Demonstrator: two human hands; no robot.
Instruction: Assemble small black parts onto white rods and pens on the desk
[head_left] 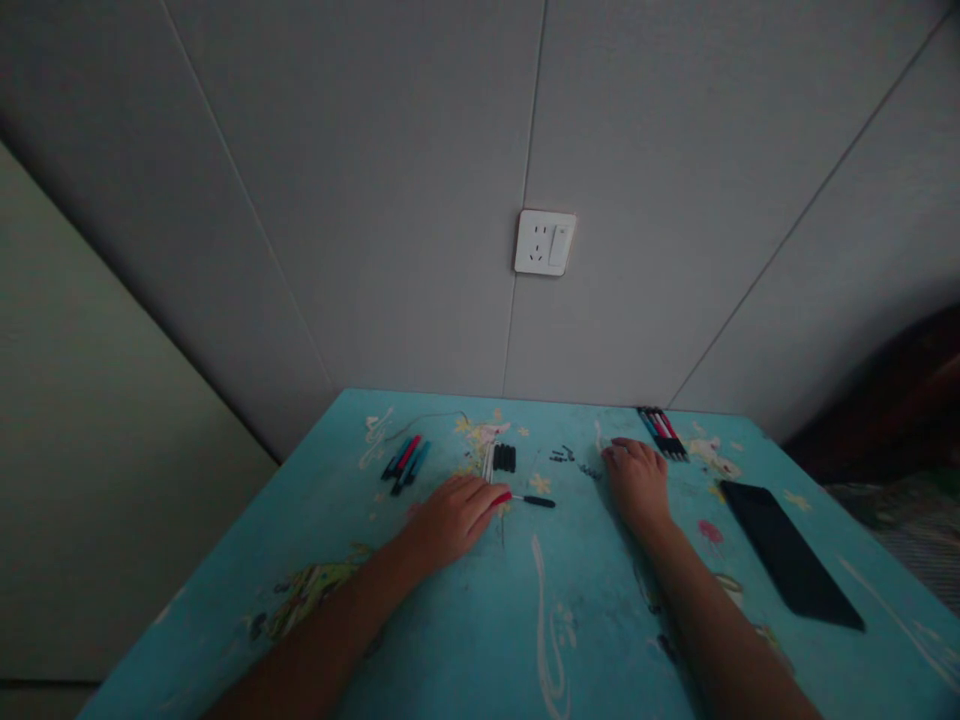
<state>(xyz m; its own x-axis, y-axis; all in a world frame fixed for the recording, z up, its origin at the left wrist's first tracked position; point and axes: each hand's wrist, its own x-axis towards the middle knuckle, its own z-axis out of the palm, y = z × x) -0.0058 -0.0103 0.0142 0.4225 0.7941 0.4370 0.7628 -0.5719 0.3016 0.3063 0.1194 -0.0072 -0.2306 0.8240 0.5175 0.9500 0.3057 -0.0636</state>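
Observation:
My left hand (459, 512) rests low over the table with its fingers closed around the red barrel of a pen (502, 497). A thin pale section and a black end piece (538, 501) of that pen stick out to the right. Farther right, my right hand (637, 476) is bent down to the tabletop with its fingertips drawn together. Whatever they pinch, if anything, is too small to tell. Small black pieces (589, 471) lie just left of those fingertips, and more small black bits (561, 454) are scattered between the hands.
Black grip tubes (505, 458) and thin white sticks (488, 462) lie beyond my left hand. Red and blue pen barrels (406, 464) are at the left, several pens (662, 433) at the back right. A flat black device (791, 555) lies right. A wall carries a socket (545, 242).

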